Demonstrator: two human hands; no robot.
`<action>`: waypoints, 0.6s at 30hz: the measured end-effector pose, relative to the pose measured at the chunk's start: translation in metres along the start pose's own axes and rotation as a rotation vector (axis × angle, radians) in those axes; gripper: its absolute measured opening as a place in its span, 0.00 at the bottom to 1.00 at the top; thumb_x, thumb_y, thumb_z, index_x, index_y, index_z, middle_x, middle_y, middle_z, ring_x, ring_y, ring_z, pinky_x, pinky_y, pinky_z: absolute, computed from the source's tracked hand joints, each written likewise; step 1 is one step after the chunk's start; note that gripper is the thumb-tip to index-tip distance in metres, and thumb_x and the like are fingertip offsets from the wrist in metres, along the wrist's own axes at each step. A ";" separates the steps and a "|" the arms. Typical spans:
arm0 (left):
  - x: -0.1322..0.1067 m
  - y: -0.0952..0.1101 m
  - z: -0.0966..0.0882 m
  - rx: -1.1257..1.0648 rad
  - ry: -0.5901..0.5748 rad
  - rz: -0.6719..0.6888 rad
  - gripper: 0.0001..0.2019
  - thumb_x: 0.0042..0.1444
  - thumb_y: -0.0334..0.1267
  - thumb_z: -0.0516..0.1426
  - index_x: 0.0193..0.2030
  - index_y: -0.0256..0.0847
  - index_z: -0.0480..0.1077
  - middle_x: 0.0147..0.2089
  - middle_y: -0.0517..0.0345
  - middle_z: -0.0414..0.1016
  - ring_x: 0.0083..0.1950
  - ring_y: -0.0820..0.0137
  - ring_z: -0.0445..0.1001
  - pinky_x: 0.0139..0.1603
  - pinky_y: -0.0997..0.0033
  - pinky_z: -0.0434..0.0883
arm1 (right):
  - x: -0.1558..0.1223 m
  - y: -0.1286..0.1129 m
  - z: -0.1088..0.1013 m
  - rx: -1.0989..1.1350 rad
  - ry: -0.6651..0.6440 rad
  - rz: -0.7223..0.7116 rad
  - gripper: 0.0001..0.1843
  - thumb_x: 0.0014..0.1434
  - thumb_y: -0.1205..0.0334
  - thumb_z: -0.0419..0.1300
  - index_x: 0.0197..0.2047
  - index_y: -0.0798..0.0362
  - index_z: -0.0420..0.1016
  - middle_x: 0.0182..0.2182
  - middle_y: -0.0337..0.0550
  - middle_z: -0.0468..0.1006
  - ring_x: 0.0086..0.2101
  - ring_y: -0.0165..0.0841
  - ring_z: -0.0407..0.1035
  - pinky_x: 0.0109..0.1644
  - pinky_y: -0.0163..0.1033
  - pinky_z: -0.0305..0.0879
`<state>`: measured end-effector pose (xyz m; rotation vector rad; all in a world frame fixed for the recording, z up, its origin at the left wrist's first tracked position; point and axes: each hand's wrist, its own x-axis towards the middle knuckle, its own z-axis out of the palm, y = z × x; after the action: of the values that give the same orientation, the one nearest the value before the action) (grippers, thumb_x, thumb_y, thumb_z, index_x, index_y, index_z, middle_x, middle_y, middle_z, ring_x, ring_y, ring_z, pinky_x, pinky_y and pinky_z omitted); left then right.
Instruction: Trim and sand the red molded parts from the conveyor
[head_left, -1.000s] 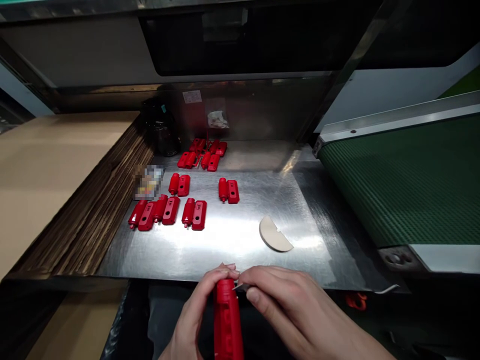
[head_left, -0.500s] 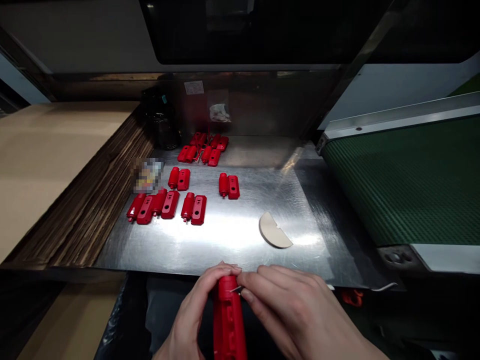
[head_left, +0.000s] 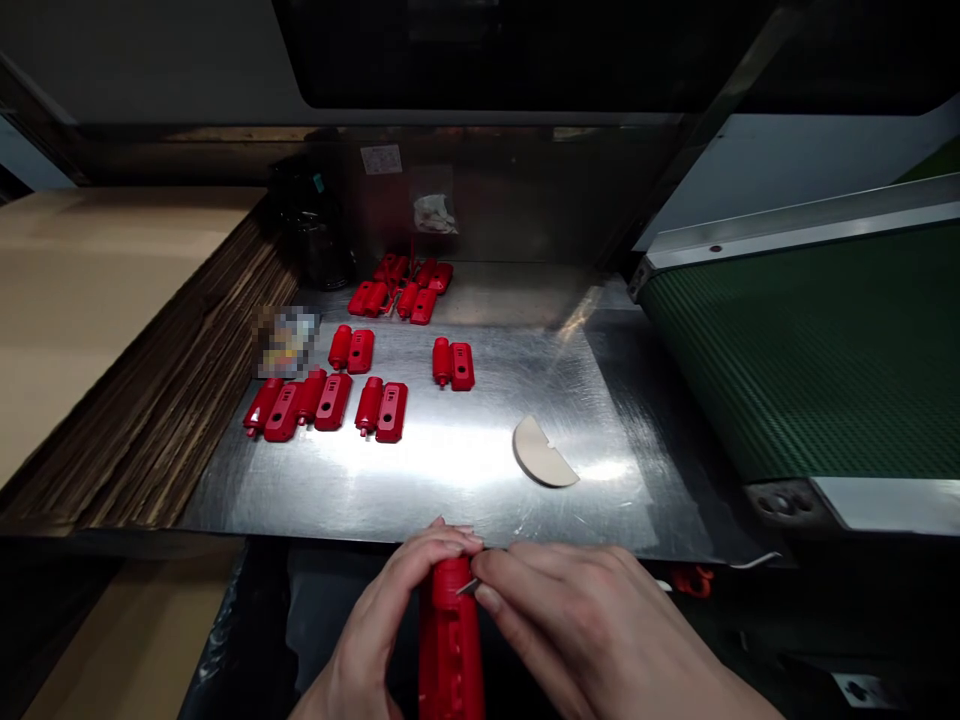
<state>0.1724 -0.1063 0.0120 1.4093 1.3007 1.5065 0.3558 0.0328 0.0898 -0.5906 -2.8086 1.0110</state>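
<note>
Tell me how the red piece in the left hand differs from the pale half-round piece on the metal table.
The red piece is long and thick; the pale piece is a flat half-disc with a small notch. The red piece is held in the left hand, with a thin metal tip at its far end, while the pale piece lies untouched on the metal table.

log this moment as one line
left hand: grips red plastic casing | right hand: pinches thin metal tool at casing's end | metal table: beige half-disc, paired red parts
</note>
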 end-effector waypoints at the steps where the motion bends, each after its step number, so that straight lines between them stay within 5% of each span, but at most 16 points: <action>1: 0.000 0.002 0.001 -0.004 -0.006 0.009 0.45 0.54 0.56 0.75 0.75 0.56 0.66 0.70 0.51 0.77 0.72 0.50 0.75 0.79 0.53 0.65 | 0.000 -0.001 -0.001 -0.007 -0.010 0.005 0.14 0.81 0.60 0.50 0.44 0.47 0.74 0.35 0.36 0.81 0.32 0.33 0.76 0.33 0.38 0.61; 18: 0.004 0.003 -0.003 0.068 -0.035 0.052 0.44 0.55 0.56 0.74 0.76 0.56 0.64 0.69 0.50 0.77 0.71 0.49 0.76 0.79 0.48 0.65 | 0.005 -0.005 -0.009 0.031 -0.080 0.034 0.14 0.81 0.58 0.50 0.43 0.48 0.73 0.37 0.38 0.81 0.32 0.34 0.75 0.33 0.40 0.61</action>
<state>0.1695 -0.1038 0.0167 1.5164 1.3139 1.4775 0.3520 0.0368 0.0997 -0.6099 -2.8549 1.1064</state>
